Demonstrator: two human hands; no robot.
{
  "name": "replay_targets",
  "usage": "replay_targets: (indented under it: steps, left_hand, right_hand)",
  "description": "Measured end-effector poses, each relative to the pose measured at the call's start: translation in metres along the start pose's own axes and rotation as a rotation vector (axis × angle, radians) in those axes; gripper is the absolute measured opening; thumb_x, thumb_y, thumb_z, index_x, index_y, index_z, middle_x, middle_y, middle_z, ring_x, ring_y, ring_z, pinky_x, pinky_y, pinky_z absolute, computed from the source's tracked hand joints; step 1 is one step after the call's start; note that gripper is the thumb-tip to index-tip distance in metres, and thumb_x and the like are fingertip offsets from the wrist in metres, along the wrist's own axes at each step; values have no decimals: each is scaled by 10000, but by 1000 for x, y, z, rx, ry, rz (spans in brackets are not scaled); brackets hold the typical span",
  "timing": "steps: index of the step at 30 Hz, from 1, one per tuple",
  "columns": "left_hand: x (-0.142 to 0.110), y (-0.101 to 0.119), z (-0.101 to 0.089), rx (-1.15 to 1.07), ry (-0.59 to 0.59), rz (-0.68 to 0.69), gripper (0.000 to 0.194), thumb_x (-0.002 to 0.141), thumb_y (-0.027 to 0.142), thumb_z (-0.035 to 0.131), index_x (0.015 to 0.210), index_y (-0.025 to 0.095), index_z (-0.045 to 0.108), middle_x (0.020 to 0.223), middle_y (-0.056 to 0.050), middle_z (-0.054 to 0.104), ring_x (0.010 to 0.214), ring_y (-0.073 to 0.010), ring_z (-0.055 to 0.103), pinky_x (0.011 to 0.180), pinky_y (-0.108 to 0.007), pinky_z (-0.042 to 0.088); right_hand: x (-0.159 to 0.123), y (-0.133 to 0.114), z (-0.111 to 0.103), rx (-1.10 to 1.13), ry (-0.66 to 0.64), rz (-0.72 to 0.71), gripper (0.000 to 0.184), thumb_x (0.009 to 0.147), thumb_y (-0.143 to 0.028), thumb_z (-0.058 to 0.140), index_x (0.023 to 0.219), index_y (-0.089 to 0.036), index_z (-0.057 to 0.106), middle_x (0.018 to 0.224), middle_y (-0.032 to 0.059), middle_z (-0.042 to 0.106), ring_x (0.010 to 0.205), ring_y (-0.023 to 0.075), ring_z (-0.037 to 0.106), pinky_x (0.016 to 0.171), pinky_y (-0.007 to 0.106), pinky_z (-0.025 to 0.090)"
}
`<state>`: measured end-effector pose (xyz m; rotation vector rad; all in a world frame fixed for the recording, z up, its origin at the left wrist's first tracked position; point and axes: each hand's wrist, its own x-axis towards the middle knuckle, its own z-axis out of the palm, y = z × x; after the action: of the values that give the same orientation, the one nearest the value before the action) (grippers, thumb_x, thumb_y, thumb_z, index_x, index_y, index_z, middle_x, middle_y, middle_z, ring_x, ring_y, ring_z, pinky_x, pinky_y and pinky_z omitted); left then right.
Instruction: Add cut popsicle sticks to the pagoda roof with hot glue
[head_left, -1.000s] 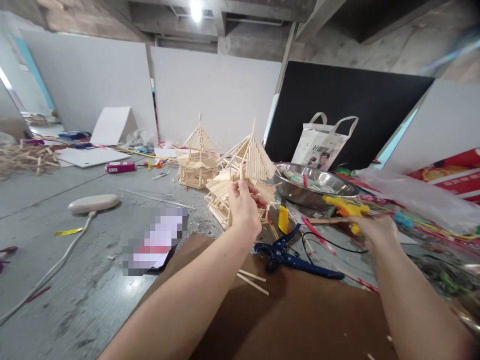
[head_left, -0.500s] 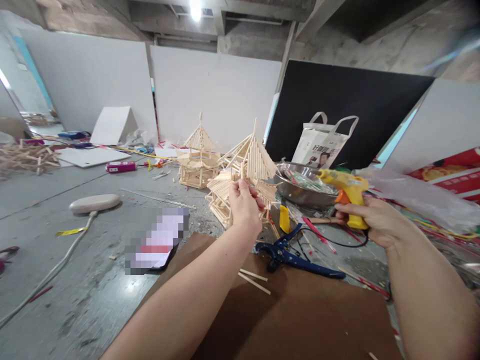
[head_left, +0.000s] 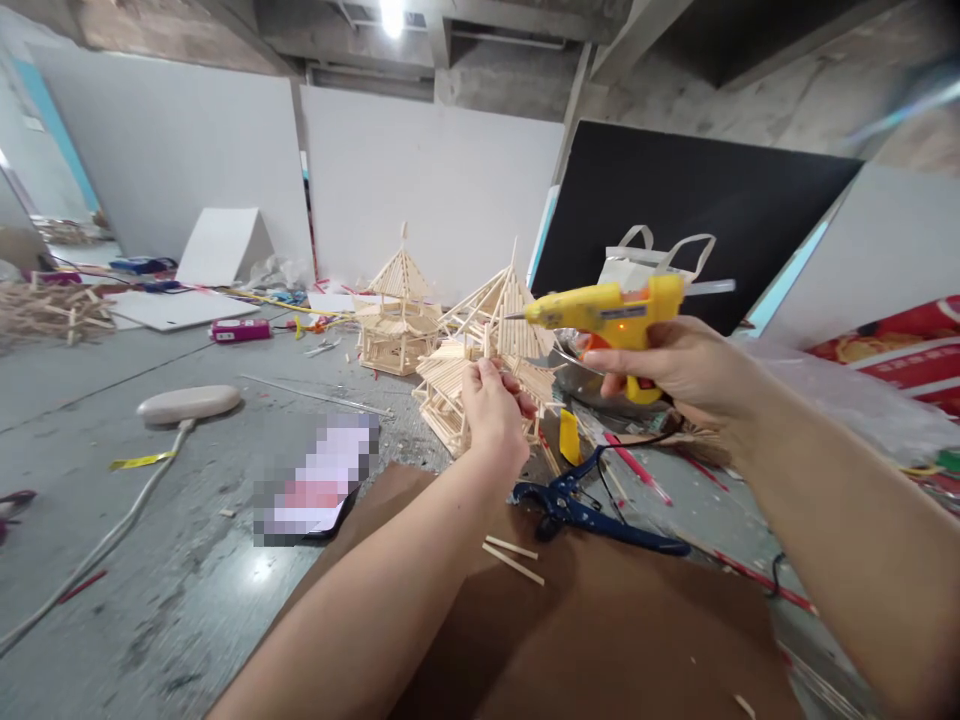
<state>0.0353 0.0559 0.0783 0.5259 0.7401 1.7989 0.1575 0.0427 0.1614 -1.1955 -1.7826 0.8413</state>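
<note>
My right hand [head_left: 679, 365] is wrapped round the handle of a yellow plastic glue gun [head_left: 577, 308], held in the air to the right of a pavilion model of pale wooden sticks [head_left: 442, 370]. The gun's long axis lies nearly level; its nozzle points left at the pavilion's roof, though I cannot tell whether it touches. A translucent glue stick [head_left: 712, 287] juts from its rear, to the right. The pavilion stands upright, its thin spire pointing up. My left hand [head_left: 495, 400] is at its front, thumb and fingers closed on a short upright pale stick [head_left: 487, 340].

A similar wooden pavilion [head_left: 397, 330] stands behind and to the left. Nearer me, two loose pale sticks [head_left: 514, 564] and a dark blue cutter [head_left: 581, 510] lie at a brown sheet [head_left: 592, 620] on the grey worktop [head_left: 187, 520]. A phone with a blurred screen [head_left: 319, 480] lies left of the sheet. Behind the gun, a shiny metal basin [head_left: 576, 378] is partly hidden.
</note>
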Motion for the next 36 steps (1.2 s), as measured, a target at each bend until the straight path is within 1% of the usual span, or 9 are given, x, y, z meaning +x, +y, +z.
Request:
replay_targets:
  steps: [2, 4, 9, 11, 15, 18, 22, 28, 36]
  left_hand:
    - [0, 0, 0, -18, -1, 7, 176, 844, 344, 286, 753, 208, 351, 503, 83, 346, 283, -38, 357, 313, -163, 257]
    - [1, 0, -1, -30, 5, 15, 183, 846, 343, 280, 746, 206, 350, 497, 83, 342, 281, -37, 354, 313, -163, 255]
    - [3, -1, -2, -20, 19, 31, 188, 844, 357, 289, 753, 205, 354, 502, 84, 351, 285, -31, 349, 314, -155, 253]
    - [4, -2, -3, -16, 17, 34, 192, 841, 363, 295, 752, 205, 357, 510, 82, 357, 288, -29, 349, 313, -154, 249]
    - [4, -3, -3, -18, 15, 16, 197, 833, 381, 315, 759, 205, 362, 520, 81, 367, 296, -24, 344, 322, -152, 249]
    - [3, -3, -3, -15, 12, 7, 193, 835, 376, 311, 758, 206, 358, 511, 82, 356, 295, -27, 339, 325, -154, 248]
    - [3, -2, -3, -4, 10, 4, 186, 839, 364, 296, 762, 206, 357, 511, 84, 353, 293, -29, 341, 322, -155, 246]
    - [4, -2, -3, -8, 12, 2, 205, 834, 388, 308, 758, 205, 360, 506, 85, 351, 294, -25, 341, 323, -150, 239]
    - [3, -1, -3, -3, 14, -2, 190, 841, 370, 297, 765, 208, 360, 516, 79, 354, 296, -31, 344, 318, -162, 242]
  right_hand:
    - [5, -4, 7, -18, -74, 0, 207, 589, -250, 665, 751, -141, 595, 796, 18, 592, 419, 38, 445, 405, 214, 374]
    - [9, -6, 11, -31, -109, -5, 198, 596, -248, 657, 745, -139, 584, 820, 22, 594, 390, 22, 400, 360, 204, 329]
    - [16, -7, 12, -283, -19, -27, 216, 610, -306, 641, 747, -159, 561, 559, -37, 513, 355, 31, 343, 345, 200, 272]
    - [17, -6, 11, -446, 16, -88, 219, 631, -337, 616, 757, -164, 571, 523, -39, 492, 398, 54, 389, 390, 206, 305]
    - [22, -1, 11, -671, 57, -249, 241, 655, -386, 580, 754, -166, 578, 591, -5, 527, 613, 138, 524, 546, 251, 379]
    - [25, 1, 11, -710, 49, -303, 237, 659, -396, 575, 752, -178, 579, 629, 7, 539, 688, 172, 548, 609, 282, 391]
    - [26, -1, 13, -764, 73, -321, 229, 653, -403, 574, 737, -191, 583, 632, 17, 525, 720, 192, 548, 615, 292, 384]
    - [26, -6, 14, -882, 73, -272, 324, 654, -467, 545, 825, -194, 576, 653, 25, 524, 703, 208, 536, 603, 316, 366]
    - [30, -5, 12, -901, 65, -334, 358, 642, -472, 571, 855, -184, 585, 645, 24, 527, 691, 212, 535, 604, 313, 366]
